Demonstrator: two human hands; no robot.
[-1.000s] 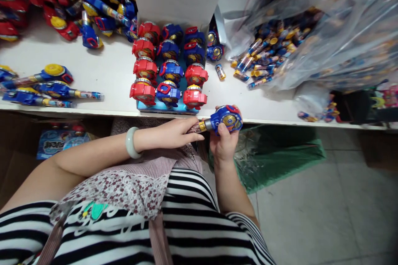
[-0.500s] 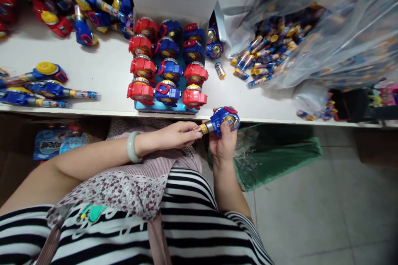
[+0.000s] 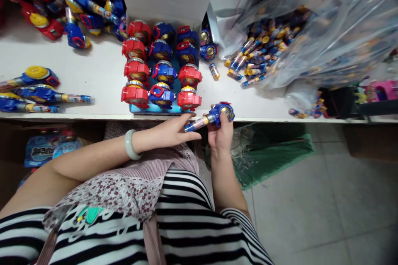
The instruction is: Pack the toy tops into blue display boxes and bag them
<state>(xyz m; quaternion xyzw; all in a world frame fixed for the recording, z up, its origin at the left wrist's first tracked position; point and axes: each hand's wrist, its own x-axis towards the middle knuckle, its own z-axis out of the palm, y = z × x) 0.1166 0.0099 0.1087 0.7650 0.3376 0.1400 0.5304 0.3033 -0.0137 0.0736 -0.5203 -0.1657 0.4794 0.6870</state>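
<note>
My right hand (image 3: pixel 221 136) is closed round a blue toy watch (image 3: pixel 215 116) with a gold dial and a red clip, the thumb pressed on the dial. A clear tube (image 3: pixel 198 124) with a printed wrap sticks out from the toy's left side. My left hand (image 3: pixel 171 131), with a pale bangle at its wrist, has thumb and fingers apart on either side of the tube's free end. Just beyond the hands, a display box (image 3: pixel 146 112) stands at the table edge, holding rows of red and blue toy watches (image 3: pixel 163 73).
Small candy-like tubes (image 3: pixel 264 49) spill from a large plastic bag (image 3: pixel 336 37) at the right. Several toys with tubes attached (image 3: pixel 40 93) lie at the left, below a heap of red and blue toys (image 3: pixel 93 4). A green bag (image 3: pixel 273 157) sits below the white table (image 3: pixel 105 70).
My left fingers have spread apart and drawn back from the tube, which now shows at greater length. The right hand still holds the toy watch. The whole view has shifted slightly.
</note>
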